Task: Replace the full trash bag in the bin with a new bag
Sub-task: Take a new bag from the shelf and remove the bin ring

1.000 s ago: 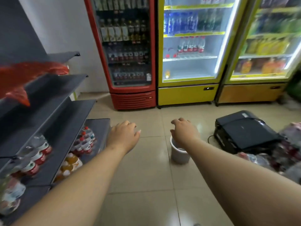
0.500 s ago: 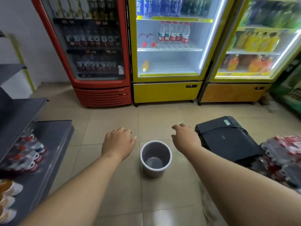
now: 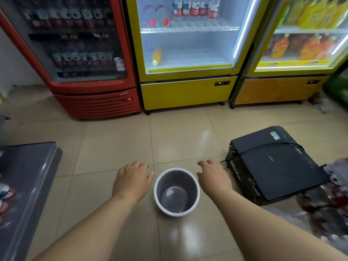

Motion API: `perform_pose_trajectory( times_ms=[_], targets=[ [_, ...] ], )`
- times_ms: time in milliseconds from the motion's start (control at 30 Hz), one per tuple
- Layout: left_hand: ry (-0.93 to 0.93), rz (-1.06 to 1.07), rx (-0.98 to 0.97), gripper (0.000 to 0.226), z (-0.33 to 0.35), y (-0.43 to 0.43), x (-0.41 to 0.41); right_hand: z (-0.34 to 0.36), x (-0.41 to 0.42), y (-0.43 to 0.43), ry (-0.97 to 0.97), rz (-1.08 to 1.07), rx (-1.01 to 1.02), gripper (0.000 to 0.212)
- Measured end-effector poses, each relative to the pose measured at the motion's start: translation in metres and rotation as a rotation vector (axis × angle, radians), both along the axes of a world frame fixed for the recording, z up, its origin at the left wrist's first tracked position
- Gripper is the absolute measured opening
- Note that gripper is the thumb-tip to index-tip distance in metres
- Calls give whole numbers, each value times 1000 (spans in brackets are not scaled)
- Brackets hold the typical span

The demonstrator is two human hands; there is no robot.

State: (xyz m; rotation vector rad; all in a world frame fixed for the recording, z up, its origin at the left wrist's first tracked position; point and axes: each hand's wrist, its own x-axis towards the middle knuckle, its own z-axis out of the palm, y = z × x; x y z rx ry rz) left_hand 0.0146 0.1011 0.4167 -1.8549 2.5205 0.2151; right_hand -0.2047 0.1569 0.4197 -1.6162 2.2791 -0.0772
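Observation:
A small round bin [image 3: 157, 193] with a white outside and grey inside stands on the tiled floor between my two hands. It holds no bag and looks bare inside. My left hand [image 3: 132, 180] hovers palm down just left of its rim, fingers loosely apart, holding nothing. My right hand [image 3: 213, 177] hovers just right of the rim, also palm down and holding nothing. No trash bag shows anywhere in view.
A black flat machine [image 3: 276, 162] with a cord lies on the floor right of the bin. Wrapped bottle packs [image 3: 331, 200] sit at far right. A grey shelf [image 3: 24, 185] stands left. A red cooler [image 3: 79, 59] and two yellow coolers [image 3: 188, 53] line the back.
The view has tilted down and swung right, so the bin has come into full sight between my hands. Both hands have stayed out in front, now flanking its rim.

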Motion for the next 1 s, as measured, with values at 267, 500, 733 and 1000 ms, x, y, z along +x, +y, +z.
perform_pose_trajectory(
  times_ms=[267,500,733,1000],
  targets=[
    [4,42,58,34,-151,-41,-35,-155,-33,-39,-59,-32,92,36],
    [29,135,91,37,-300,-58,-51,-295,-66,-63,-55,-38,106,37],
    [227,345,162,42,-389,-67,-48,-390,-80,-81,33,-55,89,31],
    [298,446,162,22,-415,-70,-17,-410,-60,-96,58,-32,-7,16]
  ],
)
